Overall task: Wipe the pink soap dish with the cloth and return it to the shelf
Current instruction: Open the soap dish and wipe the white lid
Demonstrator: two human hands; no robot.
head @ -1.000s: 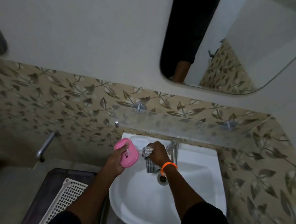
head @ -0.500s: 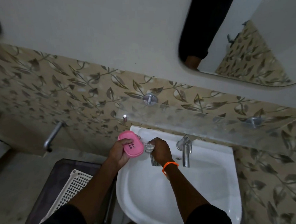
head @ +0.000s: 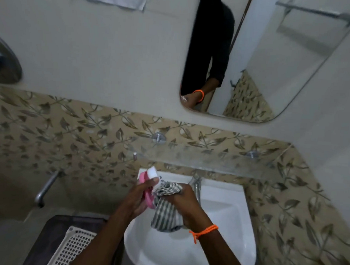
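Since half a second ago the pink soap dish [head: 146, 191] has turned from showing its broad face to standing nearly on edge, and a white block [head: 154, 177], not seen earlier, now shows at its upper end; whether that is soap or part of the dish I cannot tell. Both hands have drawn closer together, and the view has tipped up, so more of the mirror [head: 275, 66] and its reflection of a dark sleeve and an orange wristband now shows.

The left hand [head: 138, 199] is clenched around the soap dish, thumb laid over the white block, holding it above the left rear part of the white washbasin [head: 226, 226]. The right hand [head: 183, 203] grips the grey-and-white striped cloth [head: 165, 208], bunched at the top and pressed against the right side of the dish, with the rest hanging down over the bowl. An orange thread band [head: 203, 232] circles the right wrist.

Above the basin runs the clear glass shelf [head: 199, 156], fixed to the leaf-patterned tiles [head: 58, 136] by two metal studs; the dish is below it and apart from it. A chrome tap [head: 195, 184] stands just behind the right hand. At lower left a white perforated basket [head: 73, 246] lies on a dark surface, and a metal pipe [head: 45, 188] juts from the wall.
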